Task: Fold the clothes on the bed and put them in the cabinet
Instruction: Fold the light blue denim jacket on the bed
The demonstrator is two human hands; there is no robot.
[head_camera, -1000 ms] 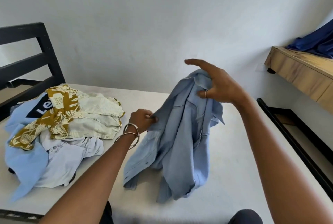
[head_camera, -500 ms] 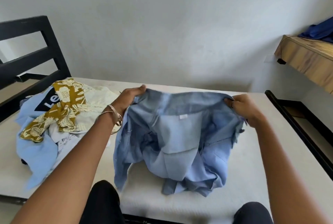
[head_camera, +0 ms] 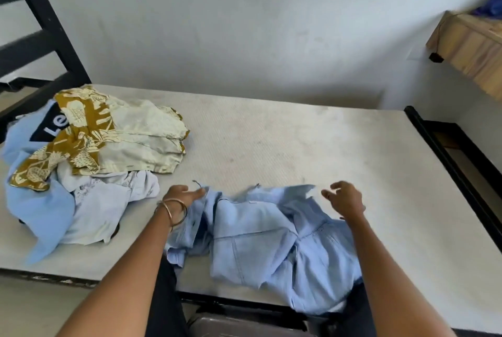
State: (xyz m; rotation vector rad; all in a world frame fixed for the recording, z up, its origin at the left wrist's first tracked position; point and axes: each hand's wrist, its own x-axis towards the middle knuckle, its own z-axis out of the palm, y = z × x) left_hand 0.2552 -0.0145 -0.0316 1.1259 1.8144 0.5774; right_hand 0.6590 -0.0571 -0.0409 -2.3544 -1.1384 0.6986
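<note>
The left hand [head_camera: 182, 195], bangles [head_camera: 171, 211] at its wrist, pinched the upper left edge of the light blue denim shirt [head_camera: 271, 244]. The right hand [head_camera: 344, 199] hovered just above the shirt's upper right edge, fingers spread and gripping nothing. The shirt lay rumpled on the bare mattress [head_camera: 285, 141], its lower part hanging over the near edge. Left of the shirt sat a heap of unfolded clothes [head_camera: 89, 157], a mustard floral shirt [head_camera: 73, 135] uppermost. Far right of the shirt, a wooden shelf [head_camera: 470, 46] was fixed to the wall.
</note>
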